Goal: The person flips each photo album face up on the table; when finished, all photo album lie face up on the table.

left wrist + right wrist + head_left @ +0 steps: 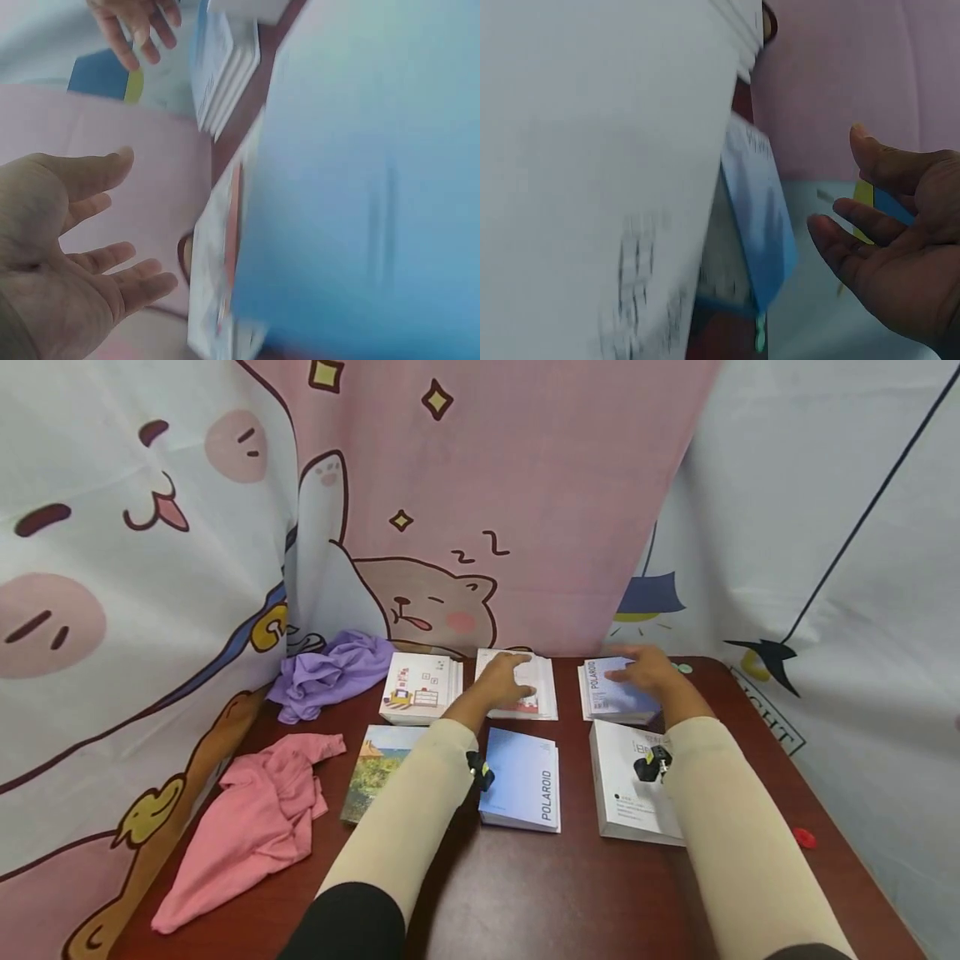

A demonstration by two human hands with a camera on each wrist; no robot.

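My left hand [501, 683] hovers over the middle white illustrated book [542, 689] in the back row, thumb and fingers spread apart. In the left wrist view, nothing lies between that hand's fingers [142, 289]. Over the back-right blue POLAROID book [618, 697] is my right hand [651, 672]. Its fingers [840, 251] are loosely bent and hold nothing in the right wrist view, apart from the blue book [761, 217]. Beneath the forearms lie another blue POLAROID book [520, 777] and a thick white book [626, 793].
At the back left sits a white illustrated book [415, 687]. A book with a landscape cover [377, 764] is partly hidden by the left sleeve. Purple cloth [333, 672] and pink cloth [262, 810] lie at left. A small red object [804, 837] rests near the right table edge.
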